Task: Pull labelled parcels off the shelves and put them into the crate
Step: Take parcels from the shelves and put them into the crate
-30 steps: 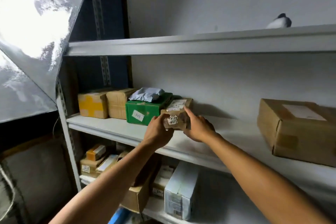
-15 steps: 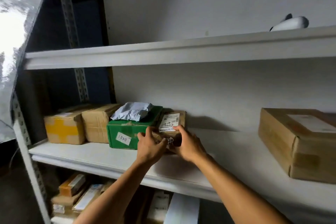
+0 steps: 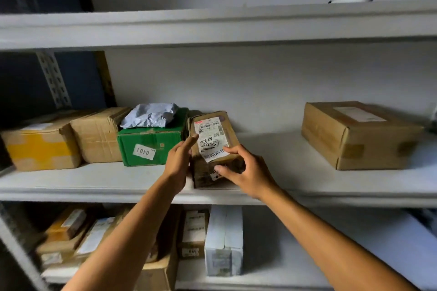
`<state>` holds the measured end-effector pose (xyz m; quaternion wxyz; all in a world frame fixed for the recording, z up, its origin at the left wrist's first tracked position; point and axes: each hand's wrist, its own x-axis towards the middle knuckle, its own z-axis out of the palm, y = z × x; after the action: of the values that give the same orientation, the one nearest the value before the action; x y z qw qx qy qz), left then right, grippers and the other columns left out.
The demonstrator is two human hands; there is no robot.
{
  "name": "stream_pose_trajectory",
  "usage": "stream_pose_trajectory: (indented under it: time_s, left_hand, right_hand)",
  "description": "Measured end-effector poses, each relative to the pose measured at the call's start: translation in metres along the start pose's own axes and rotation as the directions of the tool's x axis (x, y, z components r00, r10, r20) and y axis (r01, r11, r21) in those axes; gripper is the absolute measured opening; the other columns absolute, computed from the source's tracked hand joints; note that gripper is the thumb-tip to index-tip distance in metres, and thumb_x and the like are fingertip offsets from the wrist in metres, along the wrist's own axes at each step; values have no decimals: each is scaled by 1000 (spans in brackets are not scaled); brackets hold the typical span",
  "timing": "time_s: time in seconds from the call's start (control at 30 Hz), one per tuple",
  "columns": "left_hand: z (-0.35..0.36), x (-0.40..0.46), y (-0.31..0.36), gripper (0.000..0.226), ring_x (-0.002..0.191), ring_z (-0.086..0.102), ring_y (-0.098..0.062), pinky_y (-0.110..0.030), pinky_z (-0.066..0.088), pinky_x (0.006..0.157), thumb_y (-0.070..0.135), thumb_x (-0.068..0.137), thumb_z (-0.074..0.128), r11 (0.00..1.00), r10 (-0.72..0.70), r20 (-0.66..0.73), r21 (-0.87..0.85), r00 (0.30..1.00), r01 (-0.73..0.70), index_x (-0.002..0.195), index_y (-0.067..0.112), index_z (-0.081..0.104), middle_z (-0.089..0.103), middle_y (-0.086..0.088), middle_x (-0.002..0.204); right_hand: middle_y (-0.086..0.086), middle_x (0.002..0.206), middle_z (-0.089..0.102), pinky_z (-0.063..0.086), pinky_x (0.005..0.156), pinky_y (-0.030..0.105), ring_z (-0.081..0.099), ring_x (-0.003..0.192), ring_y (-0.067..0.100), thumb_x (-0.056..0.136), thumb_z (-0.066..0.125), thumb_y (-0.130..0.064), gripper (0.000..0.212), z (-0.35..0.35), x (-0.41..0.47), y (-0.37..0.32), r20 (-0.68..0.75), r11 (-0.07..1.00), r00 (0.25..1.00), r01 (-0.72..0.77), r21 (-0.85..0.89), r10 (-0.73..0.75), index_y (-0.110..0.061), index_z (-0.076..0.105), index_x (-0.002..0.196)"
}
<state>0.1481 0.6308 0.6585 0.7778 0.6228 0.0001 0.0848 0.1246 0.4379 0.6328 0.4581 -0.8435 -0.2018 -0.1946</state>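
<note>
We reach both arms forward, our left hand (image 3: 177, 165) flat with fingers straight, our right hand (image 3: 246, 172) with fingers curled, thumb apart below them.

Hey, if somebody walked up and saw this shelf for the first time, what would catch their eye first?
Probably the two hands on the small brown parcel at the middle shelf's front edge: the left hand against its side, the right hand gripping its front corner. Next, the green box just left of it, tagged 0401, with a crumpled grey bag on top.
</note>
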Motion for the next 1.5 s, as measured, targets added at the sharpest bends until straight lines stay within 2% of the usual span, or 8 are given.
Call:
stream_pose_trajectory:
  time_s: [0.27,0.37,0.53,0.63,0.77,0.93,1.23,1.5]
  left_hand:
    - [6,-24,-5,16,91,66,-22,-37,57,68,8,92,66,964,82,15,-256,996,-76,103,15,57,66,-9,103]
    - [13,-34,-12,24,103,66,-28,-49,57,89,5,90,69,951,91,41,-300,995,-74,111,13,61,66,-18,117]
    - [26,-65,-14,46,102,66,-27,-36,62,78,8,74,71,951,134,154,-298,979,-83,118,20,62,62,-19,115]
    - [42,-83,-9,56,102,66,-30,-46,59,89,8,73,69,955,123,262,-293,957,-43,127,20,61,57,-17,112]
    - [71,-105,-10,48,107,70,-27,-46,58,90,15,76,66,973,119,390,-230,913,-29,124,22,64,74,-7,114]
    - [122,-133,-28,44,113,68,-29,-47,56,93,18,82,60,979,84,492,-203,867,20,125,22,65,71,-12,120]
    - [230,-226,-79,54,106,70,-30,-42,59,87,16,79,68,975,-40,631,-145,775,168,131,9,59,72,-16,116]
    - [329,-328,-109,50,88,71,-18,-32,58,77,7,75,71,950,-110,760,-109,641,292,125,7,60,71,-12,101]
  right_hand:
    - [-11,104,72,56,80,21,69,98,2,94,70,-24,15,1,-47,-10,-284,969,959,79,235,-10,-20,66,108]
    - [-2,117,69,55,85,24,69,107,11,93,70,-22,33,-4,-63,-13,-339,916,937,62,395,83,-30,54,120]
    - [5,120,71,55,97,44,68,112,20,80,73,-46,70,-16,-73,-13,-313,747,863,-105,657,396,-29,48,144]
    - [15,132,65,49,104,54,61,124,35,94,60,-39,54,-32,-83,-16,-250,636,893,-52,770,375,-13,53,141]
    - [24,141,56,48,105,55,55,129,40,90,64,-39,68,-69,-105,-15,-198,510,910,-16,860,363,-5,46,145]
    - [25,142,54,39,109,67,52,132,42,75,81,-47,94,-111,-145,2,-278,575,822,-71,815,497,-6,38,148]
    - [27,140,56,40,109,63,52,131,44,71,79,-50,94,-202,-271,34,-352,571,698,-99,815,624,-4,44,146]
    - [31,135,57,43,103,69,57,124,47,63,87,-48,104,-292,-392,45,-556,656,468,-70,752,687,-2,38,143]
